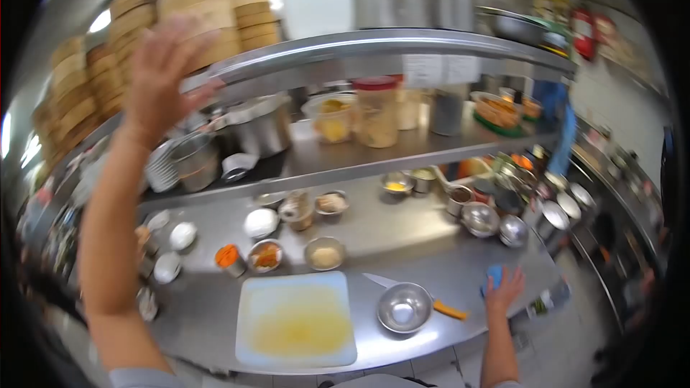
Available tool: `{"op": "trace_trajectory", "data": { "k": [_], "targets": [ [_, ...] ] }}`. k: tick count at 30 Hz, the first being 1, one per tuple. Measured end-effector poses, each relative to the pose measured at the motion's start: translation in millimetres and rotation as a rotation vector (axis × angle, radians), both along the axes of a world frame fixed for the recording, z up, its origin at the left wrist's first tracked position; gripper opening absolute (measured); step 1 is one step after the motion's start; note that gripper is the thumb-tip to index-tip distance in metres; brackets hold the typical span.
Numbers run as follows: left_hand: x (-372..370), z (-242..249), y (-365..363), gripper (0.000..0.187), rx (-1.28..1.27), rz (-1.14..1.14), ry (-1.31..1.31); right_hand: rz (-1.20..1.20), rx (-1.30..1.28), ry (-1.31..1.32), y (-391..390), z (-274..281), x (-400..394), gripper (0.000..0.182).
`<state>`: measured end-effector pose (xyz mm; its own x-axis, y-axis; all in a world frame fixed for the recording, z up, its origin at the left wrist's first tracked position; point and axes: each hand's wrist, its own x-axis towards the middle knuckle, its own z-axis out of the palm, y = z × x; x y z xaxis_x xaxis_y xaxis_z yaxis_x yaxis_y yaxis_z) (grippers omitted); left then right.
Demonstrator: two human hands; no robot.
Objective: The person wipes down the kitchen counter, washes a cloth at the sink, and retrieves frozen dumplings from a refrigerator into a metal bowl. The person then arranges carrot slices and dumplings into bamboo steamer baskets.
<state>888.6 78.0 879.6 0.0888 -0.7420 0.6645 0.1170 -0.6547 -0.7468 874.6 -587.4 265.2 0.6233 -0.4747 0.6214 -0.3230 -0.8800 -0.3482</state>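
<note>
My left hand [169, 65] is raised at the upper left, fingers spread and blurred, in front of the stacked bamboo steamers [198, 7] and near the upper shelf edge. It holds nothing. At the counter's right side, my right hand [506, 287] lies with fingers spread against a blue cloth [493, 278], partly covering it. Left of that hand are a steel bowl [405, 307] and a knife with a yellow handle [450, 310]. The bowl covers part of the blade [379, 281]. A white cutting board [248, 294] with a wet yellow stain lies at the front.
Small bowls, including one of pale crumbs [325, 254], and a cup of orange pieces [228, 259] stand behind the board. A red-lidded jar [376, 111] is on the middle shelf [316, 162]. Steel bowls [480, 220] and containers crowd the back right. A bottle [550, 299] is at the right edge.
</note>
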Motion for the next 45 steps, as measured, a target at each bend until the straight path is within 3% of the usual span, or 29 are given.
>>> {"op": "trace_trajectory", "data": {
  "k": [2,4,5,7,9,10,12,16,20,22,23,28,29,31,33,35,36,37,38,39,40,41,43,44,45],
  "targets": [
    [24,68,14,0.078,0.012,-0.243,-0.043,-0.019,0.083,-0.156,58,8,-51,0.063],
    [72,139,43,0.085,-0.086,-0.206,-0.342,-0.043,0.107,-0.157,117,-4,-108,0.067],
    [84,163,47,0.085,-0.093,-0.252,-0.338,-0.089,0.105,-0.157,137,-14,-138,0.067],
    [98,204,48,0.108,-0.475,-0.158,-0.258,0.014,0.121,0.073,174,-40,-203,0.069],
    [120,234,53,0.132,-0.831,-0.035,-0.138,-0.053,0.236,0.151,200,-65,-268,0.07],
    [140,247,70,0.132,-0.823,-0.065,-0.12,-0.078,0.348,0.219,212,-75,-297,0.07],
    [180,270,99,0.142,-0.804,-0.337,0.297,-0.24,0.421,0.197,235,-92,-351,0.068],
    [185,274,95,0.134,-0.753,-0.243,0.098,-0.6,0.634,0.247,257,-136,-424,0.058],
    [178,262,93,0.131,-0.722,-0.276,-0.038,-0.571,0.647,0.277,254,-161,-426,0.051],
    [161,231,84,0.114,-0.709,-0.472,-0.317,-0.307,0.523,0.274,245,-137,-389,0.05],
    [154,223,87,0.114,-0.708,-0.471,-0.318,-0.25,0.524,0.264,241,-127,-372,0.049],
    [108,176,122,0.066,-0.63,-0.451,0.127,0.059,0.473,0.174,230,-75,-287,0.042],
    [93,161,132,0.058,-0.612,-0.439,0.212,0.189,0.512,0.121,231,-66,-271,0.04],
    [54,99,158,0.059,-0.723,-0.621,0.318,0.346,0.472,0.136,237,-48,-250,0.039],
    [5,-10,174,0.061,-1.052,-1.063,0.56,0.507,0.437,0.158,252,-29,-233,0.037],
    [-46,-153,181,0.063,-1.443,-1.617,0.801,0.747,0.647,0.335,269,-8,-216,0.038],
    [-57,-237,176,0.064,-1.564,-1.257,0.693,0.767,0.648,0.345,281,2,-206,0.038],
    [-75,-326,173,0.066,-1.704,-0.92,0.794,0.89,0.839,0.378,294,12,-196,0.046],
    [-75,-430,166,0.07,-2.062,-1.573,1.165,1.006,1.03,0.414,307,22,-185,0.054],
    [-111,-406,80,0.091,-2.322,-1.563,1.238,1.109,1.05,0.391,322,32,-174,0.065],
    [-137,-454,43,0.123,-1.819,-1.365,1.26,1.211,1.072,0.366,339,42,-164,0.076],
    [-154,-501,27,0.144,-1.758,-1.197,1.174,1.308,1.017,0.284,357,54,-154,0.083],
    [-183,-559,1,0.138,-1.832,-1.003,1.295,1.433,0.753,0.182,391,90,-139,0.1],
    [-189,-590,7,0.138,-1.853,-0.997,1.277,1.407,0.558,0.282,409,93,-133,0.099],
    [-194,-623,12,0.139,-1.74,-0.785,1.377,1.376,0.358,0.378,423,93,-130,0.099]
  ]
}}
